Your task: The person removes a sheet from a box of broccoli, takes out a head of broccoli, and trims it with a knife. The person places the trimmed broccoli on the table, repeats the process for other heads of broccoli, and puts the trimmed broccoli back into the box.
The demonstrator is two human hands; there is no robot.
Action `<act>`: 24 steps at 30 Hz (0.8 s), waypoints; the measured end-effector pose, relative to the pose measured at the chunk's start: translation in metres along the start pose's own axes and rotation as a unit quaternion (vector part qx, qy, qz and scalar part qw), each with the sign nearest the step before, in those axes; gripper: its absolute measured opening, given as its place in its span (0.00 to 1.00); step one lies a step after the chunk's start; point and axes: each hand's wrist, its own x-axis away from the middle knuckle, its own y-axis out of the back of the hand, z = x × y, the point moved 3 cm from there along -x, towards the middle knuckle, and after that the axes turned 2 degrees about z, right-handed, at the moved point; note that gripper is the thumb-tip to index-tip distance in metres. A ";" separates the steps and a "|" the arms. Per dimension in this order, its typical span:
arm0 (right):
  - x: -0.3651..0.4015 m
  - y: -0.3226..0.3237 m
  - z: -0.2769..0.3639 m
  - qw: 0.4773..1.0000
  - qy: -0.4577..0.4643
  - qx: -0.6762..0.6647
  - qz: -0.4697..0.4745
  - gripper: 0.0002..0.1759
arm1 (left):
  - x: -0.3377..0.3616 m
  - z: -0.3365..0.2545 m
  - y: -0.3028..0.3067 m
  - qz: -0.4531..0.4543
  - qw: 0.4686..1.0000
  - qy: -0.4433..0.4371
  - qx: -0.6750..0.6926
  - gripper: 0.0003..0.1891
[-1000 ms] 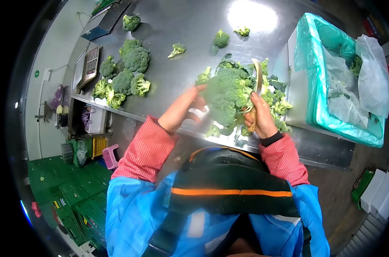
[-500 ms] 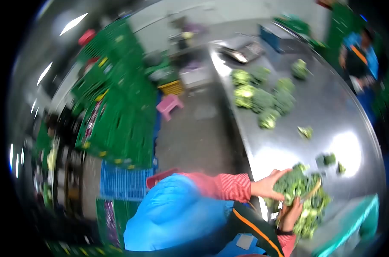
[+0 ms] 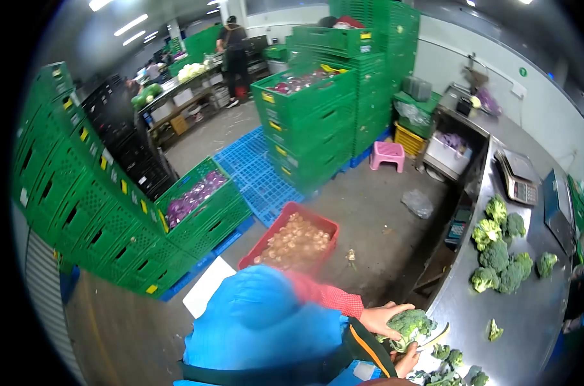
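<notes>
A broccoli head (image 3: 413, 323) is held over the near-left edge of the metal table, its cut stem side facing right. My left hand (image 3: 383, 319) grips it from the left, fingers wrapped round the crown. Below it, my right hand (image 3: 406, 361) is closed on a knife, whose curved, yellowish blade (image 3: 437, 338) shows at the right of the broccoli; the handle is hidden in the hand. Broccoli pieces (image 3: 447, 354) lie just beside my right hand. Farther up the table sits a group of broccoli heads (image 3: 495, 256), with a small floret (image 3: 494, 330) nearer.
A scale (image 3: 519, 177) stands at the table's far end. On the floor are a red tub (image 3: 333, 233) of pale round pieces, a pink stool (image 3: 388, 154) and stacked green crates (image 3: 311, 122). Another person (image 3: 234, 55) stands at a far bench.
The view has swung left, bringing the red tub and more crates into sight. Both hands still hold the broccoli and knife, now lower in view; the broccoli's cut side has turned right.
</notes>
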 end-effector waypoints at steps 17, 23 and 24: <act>-0.033 0.006 -0.098 0.989 0.100 -0.057 0.093 0.25 | 0.084 0.014 -0.021 -0.072 0.997 0.023 -0.032 0.52; -0.011 0.009 -0.086 0.991 0.104 -0.022 0.076 0.25 | 0.091 0.012 -0.025 -0.066 0.997 0.033 -0.026 0.52; -0.009 0.010 -0.084 0.993 0.094 0.007 0.073 0.25 | 0.092 0.011 -0.025 -0.064 0.997 0.039 -0.023 0.52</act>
